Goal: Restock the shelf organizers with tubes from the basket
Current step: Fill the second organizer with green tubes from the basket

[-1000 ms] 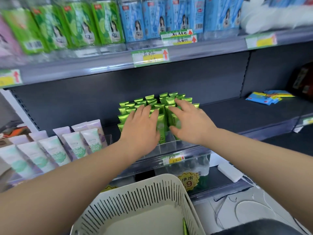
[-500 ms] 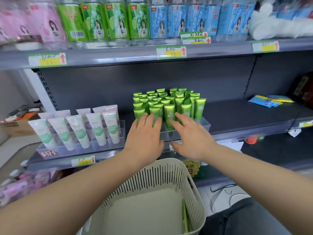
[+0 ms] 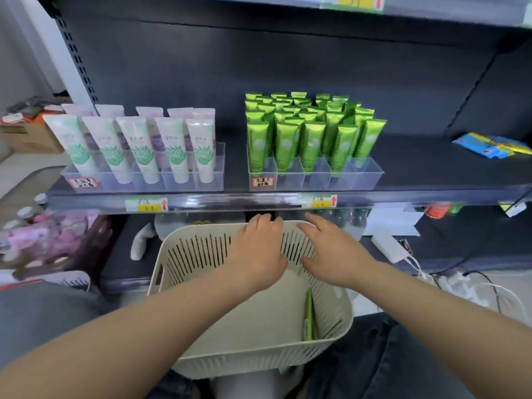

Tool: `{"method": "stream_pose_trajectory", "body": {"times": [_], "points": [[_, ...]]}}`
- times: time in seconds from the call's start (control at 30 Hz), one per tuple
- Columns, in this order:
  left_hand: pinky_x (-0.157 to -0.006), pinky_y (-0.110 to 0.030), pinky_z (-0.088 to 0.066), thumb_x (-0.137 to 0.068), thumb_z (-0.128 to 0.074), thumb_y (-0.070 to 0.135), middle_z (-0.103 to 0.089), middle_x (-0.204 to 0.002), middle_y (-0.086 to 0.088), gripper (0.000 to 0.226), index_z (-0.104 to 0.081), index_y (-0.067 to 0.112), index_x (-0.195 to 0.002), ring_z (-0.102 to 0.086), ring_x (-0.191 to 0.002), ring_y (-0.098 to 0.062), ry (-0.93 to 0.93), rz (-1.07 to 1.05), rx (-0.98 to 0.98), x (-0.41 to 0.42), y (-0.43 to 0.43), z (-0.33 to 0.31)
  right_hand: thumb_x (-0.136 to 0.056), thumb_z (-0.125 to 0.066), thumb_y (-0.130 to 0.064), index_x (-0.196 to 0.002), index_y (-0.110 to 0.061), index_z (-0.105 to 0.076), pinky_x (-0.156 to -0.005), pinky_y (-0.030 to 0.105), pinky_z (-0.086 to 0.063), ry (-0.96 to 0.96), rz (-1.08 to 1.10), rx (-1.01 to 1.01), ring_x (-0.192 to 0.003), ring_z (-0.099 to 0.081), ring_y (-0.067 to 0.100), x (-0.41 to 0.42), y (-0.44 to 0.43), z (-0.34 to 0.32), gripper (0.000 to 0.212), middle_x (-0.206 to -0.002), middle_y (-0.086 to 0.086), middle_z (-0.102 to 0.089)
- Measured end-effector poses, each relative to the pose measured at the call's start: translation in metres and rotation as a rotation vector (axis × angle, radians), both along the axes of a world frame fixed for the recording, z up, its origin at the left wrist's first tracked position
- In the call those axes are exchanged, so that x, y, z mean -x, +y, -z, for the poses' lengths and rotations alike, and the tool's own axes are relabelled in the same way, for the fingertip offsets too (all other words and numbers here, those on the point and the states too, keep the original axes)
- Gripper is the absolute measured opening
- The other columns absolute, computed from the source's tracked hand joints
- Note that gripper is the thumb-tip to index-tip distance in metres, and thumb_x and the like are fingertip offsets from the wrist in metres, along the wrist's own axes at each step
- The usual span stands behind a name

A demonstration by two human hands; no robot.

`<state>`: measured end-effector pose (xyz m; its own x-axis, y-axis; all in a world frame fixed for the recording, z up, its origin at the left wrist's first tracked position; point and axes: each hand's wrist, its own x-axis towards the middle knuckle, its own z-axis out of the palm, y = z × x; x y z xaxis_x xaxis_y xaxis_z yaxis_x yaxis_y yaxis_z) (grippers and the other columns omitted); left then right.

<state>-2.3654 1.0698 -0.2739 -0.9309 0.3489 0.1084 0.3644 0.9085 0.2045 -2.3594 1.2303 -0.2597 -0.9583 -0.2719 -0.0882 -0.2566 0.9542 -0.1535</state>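
Just above the basket (image 3: 184,254), left hand (image 3: 259,251) and right hand (image 3: 331,254) palm-down; fingers (image 3: 260,223) loosely straight, empty

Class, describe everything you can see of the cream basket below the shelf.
The basket looks like cream plastic, with rounded corners, narrow vertical slots in its walls and a plain floor. It stands upright, open-topped, below the shelf edge. It is nearly empty: one green tube lies along its right inner wall. The left hand and right hand are spread over its far side, fingers straight; whether they touch it cannot be told.
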Motion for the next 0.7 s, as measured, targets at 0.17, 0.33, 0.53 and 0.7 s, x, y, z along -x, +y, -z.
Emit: {"method": "stream_pose_trajectory", "body": {"times": [0.17,0.33,0.53,0.7], "points": [[-0.101,-0.039,-0.040,-0.086,-0.055,0.036,-0.042,-0.134,-0.007,0.058,-0.035,0.014,-0.136,-0.041,-0.124,-0.025,-0.214,-0.065,-0.068,0.001,0.006,0.040,-0.084,-0.057,-0.034,-0.146,-0.017,-0.024,-0.112,0.038,-0.029,-0.162,-0.007,-0.046,-0.139,-0.024,0.024,0.004,0.001,0.038,0.072,-0.154,0.004,-0.018],[-0.097,-0.042,-0.044,-0.087,-0.055,0.036,-0.043,-0.131,-0.010,0.055,-0.038,0.011,-0.132,-0.043,-0.121,-0.027,-0.474,-0.094,-0.116,0.005,0.015,0.080,-0.082,-0.057,-0.016,-0.131,-0.015,-0.043,-0.099,0.038,-0.042,-0.306,-0.018,-0.101,-0.122,-0.043,0.024,0.014,0.004,0.074,0.051,-0.132,0.004,-0.043],[-0.086,-0.036,-0.043,-0.087,-0.055,0.035,-0.045,-0.126,-0.012,0.054,-0.040,0.007,-0.130,-0.047,-0.115,-0.028,-0.693,-0.107,-0.140,0.014,0.035,0.122,-0.082,-0.051,-0.001,-0.123,-0.010,-0.050,-0.093,0.042,-0.047,-0.434,-0.107,-0.350,-0.112,-0.049,0.028,0.028,0.003,0.109,0.042,-0.122,0.010,-0.048],[-0.074,-0.029,-0.042,-0.087,-0.056,0.025,-0.054,-0.119,-0.012,0.038,-0.048,0.006,-0.119,-0.055,-0.107,-0.027,-0.838,-0.136,-0.187,0.018,0.052,0.154,-0.086,-0.053,-0.004,-0.117,-0.008,-0.052,-0.089,0.039,-0.048,-0.529,-0.210,-0.508,-0.109,-0.052,0.027,0.042,-0.005,0.131,0.032,-0.117,0.010,-0.050]]}}
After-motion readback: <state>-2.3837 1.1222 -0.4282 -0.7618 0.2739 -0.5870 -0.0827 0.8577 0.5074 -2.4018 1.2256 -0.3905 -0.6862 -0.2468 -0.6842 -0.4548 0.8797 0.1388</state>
